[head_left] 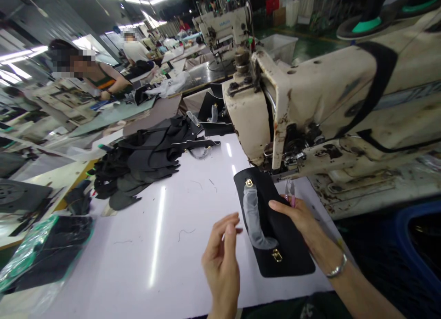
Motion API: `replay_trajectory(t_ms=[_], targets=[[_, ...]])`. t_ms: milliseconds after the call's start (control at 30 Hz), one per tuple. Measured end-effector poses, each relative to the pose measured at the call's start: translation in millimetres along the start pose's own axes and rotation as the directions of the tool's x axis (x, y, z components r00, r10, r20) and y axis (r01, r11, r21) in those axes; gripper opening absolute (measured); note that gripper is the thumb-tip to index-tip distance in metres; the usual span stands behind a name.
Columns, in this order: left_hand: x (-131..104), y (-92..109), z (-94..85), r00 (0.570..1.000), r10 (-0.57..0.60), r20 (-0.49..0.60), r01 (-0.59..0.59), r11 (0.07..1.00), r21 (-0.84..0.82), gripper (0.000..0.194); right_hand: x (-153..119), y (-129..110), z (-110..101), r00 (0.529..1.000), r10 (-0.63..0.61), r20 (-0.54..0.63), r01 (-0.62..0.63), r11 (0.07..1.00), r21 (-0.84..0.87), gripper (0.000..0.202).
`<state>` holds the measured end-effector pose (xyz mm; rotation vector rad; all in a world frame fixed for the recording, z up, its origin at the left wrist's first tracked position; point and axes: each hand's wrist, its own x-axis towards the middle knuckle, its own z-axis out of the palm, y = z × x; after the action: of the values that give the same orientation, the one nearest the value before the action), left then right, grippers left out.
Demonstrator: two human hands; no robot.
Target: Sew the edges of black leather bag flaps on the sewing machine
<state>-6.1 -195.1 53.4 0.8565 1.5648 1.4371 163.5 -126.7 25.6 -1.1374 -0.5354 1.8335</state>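
Note:
A black panel (pixel 292 245) with rounded corners lies beneath the sewing machine's head at the right. Fixed to it by two gold clasps is a handle (pixel 253 215) wrapped in cloudy plastic. My right hand (pixel 299 218) rests over the panel's right edge, thumb on top, the other fingers mostly hidden, with small pink-handled snips (pixel 292 197) at the fingers. Left of the panel, my left hand (pixel 223 259) is raised with curled fingers, thumb near the fingertips; whether something thin is between them cannot be made out.
The worn cream sewing machine (pixel 251 121) stands at the right. A pile of black pieces (pixel 144 153) lies on the white table (pixel 138 264) at the back left. A plastic-wrapped bundle (pixel 51 245) is at the left. Two people work farther back, and loose threads lie on the table.

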Motion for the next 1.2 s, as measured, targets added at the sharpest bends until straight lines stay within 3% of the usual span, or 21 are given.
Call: replay_trajectory(t_ms=[67,133,200,300,400,633,800,900,1000,1133,1200], targets=[[11.8,-16.3,8.4,0.977,-0.14,0.162,0.142,0.99,0.0,0.043,-0.8,5.0,1.4,0.999,0.035,-0.035,-0.034,0.999,0.016,0.043],[20.4,-28.4,20.7,0.894,-0.242,0.377,0.281,0.958,-0.053,0.056,0.7,10.3,-0.3,0.998,0.014,-0.067,-0.013,1.0,0.008,0.045],[25.6,-34.3,31.1,0.823,-0.245,0.513,0.339,0.936,-0.097,0.058,4.4,15.5,-4.4,0.992,-0.06,-0.111,0.055,0.997,-0.048,0.046],[31.3,-37.5,40.8,0.761,-0.253,0.597,0.393,0.913,-0.114,0.054,10.9,20.9,-10.2,0.956,-0.211,-0.204,0.157,0.954,-0.255,0.042],[36.5,-44.3,48.4,0.736,-0.33,0.591,0.502,0.852,-0.149,0.057,13.4,22.1,-12.1,0.907,-0.328,-0.266,0.186,0.877,-0.444,0.035],[41.8,-60.3,57.1,0.755,-0.374,0.538,0.549,0.81,-0.207,0.069,2.9,11.6,-18.4,0.89,-0.393,-0.233,0.16,0.747,-0.645,0.027],[47.4,-60.8,54.7,0.718,-0.376,0.585,0.57,0.8,-0.186,0.075,-5.6,-3.0,-23.2,0.949,-0.281,-0.141,0.129,0.758,-0.64,0.031],[47.5,-63.3,55.5,0.788,-0.352,0.505,0.511,0.832,-0.217,0.091,-5.8,-7.7,-27.4,0.971,-0.218,-0.1,0.116,0.792,-0.6,0.033],[43.4,-63.2,57.1,0.843,-0.345,0.412,0.464,0.854,-0.235,0.099,-1.2,-9.0,-33.7,0.971,-0.237,-0.044,0.164,0.785,-0.598,0.031],[38.1,-49.5,63.9,0.863,-0.375,0.339,0.464,0.853,-0.238,0.095,6.8,-9.5,-39.2,0.949,-0.317,0.006,0.233,0.686,-0.689,0.039],[38.3,-38.6,70.4,0.858,-0.385,0.341,0.477,0.843,-0.247,0.085,8.6,-10.0,-39.0,0.946,-0.323,-0.006,0.234,0.697,-0.677,0.041]])
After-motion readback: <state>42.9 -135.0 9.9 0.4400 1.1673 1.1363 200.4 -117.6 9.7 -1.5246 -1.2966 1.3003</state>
